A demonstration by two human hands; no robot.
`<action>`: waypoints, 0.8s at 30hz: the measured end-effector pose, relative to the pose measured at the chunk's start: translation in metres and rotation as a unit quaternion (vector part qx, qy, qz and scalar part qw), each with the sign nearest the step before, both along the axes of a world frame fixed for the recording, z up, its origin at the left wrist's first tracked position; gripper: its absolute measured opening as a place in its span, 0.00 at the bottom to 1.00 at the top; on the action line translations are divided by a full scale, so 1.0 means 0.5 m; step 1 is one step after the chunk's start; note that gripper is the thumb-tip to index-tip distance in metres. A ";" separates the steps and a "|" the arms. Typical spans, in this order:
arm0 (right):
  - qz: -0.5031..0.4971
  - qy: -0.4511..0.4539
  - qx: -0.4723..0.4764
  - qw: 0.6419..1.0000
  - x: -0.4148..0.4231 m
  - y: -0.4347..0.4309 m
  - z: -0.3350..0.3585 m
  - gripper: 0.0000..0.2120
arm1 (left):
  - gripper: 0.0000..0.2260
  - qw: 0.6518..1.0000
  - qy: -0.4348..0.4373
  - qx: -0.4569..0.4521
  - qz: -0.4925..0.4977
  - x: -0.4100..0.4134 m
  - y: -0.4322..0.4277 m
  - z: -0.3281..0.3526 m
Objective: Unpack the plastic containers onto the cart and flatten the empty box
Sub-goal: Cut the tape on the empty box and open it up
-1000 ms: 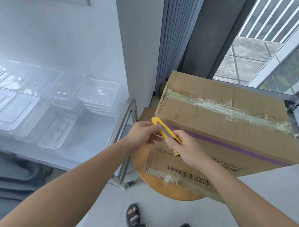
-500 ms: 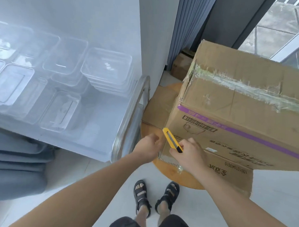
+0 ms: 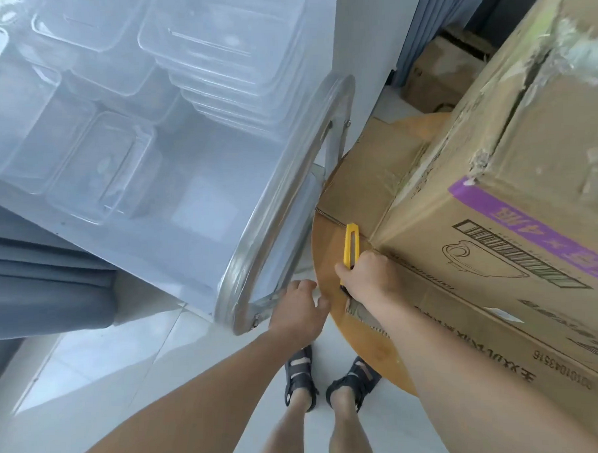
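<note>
Round table: 1 box, 1 knife

containers on cart at left; box on round table at right; knife between.

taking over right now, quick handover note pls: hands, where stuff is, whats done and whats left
Hands: the left hand is open and holds nothing, beside the cart handle. The right hand grips a yellow box cutter at the bottom corner of the cardboard box.
Things: the box stands on flat cardboard on the round table.
Done: stacks of plastic containers sit on the cart.
Left: the box is not flattened. Whether it is empty cannot be seen.
</note>
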State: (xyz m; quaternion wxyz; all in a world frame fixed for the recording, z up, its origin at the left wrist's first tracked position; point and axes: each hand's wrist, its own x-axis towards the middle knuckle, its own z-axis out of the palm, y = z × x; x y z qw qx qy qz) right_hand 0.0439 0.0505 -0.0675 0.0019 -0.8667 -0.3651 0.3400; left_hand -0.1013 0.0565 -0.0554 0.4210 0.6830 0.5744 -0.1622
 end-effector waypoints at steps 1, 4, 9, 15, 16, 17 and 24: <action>0.004 -0.003 0.000 1.000 -0.002 0.011 -0.015 0.18 | 0.22 1.000 0.000 0.001 0.003 -0.001 0.003 -0.010; 0.006 -0.001 0.004 1.000 -0.009 0.034 -0.050 0.16 | 0.22 1.000 -0.002 0.002 0.014 -0.002 0.009 -0.031; 0.040 -0.016 -0.010 0.999 -0.032 0.033 -0.061 0.22 | 0.22 0.999 -0.014 0.003 0.028 -0.006 0.008 -0.034; 0.071 -0.011 -0.065 0.995 -0.045 0.008 -0.064 0.23 | 0.22 0.999 -0.016 -0.002 0.040 -0.011 0.005 -0.027; 0.073 -0.013 -0.070 0.995 -0.044 0.006 -0.063 0.23 | 0.22 0.999 -0.015 -0.001 0.038 -0.012 0.005 -0.026; 0.072 -0.015 -0.072 0.995 -0.043 0.003 -0.062 0.24 | 0.22 0.999 -0.015 0.001 0.035 -0.014 0.005 -0.026; 0.018 0.002 -0.037 0.999 -0.029 -0.012 -0.037 0.31 | 0.22 0.999 -0.024 0.005 0.027 -0.007 0.003 -0.010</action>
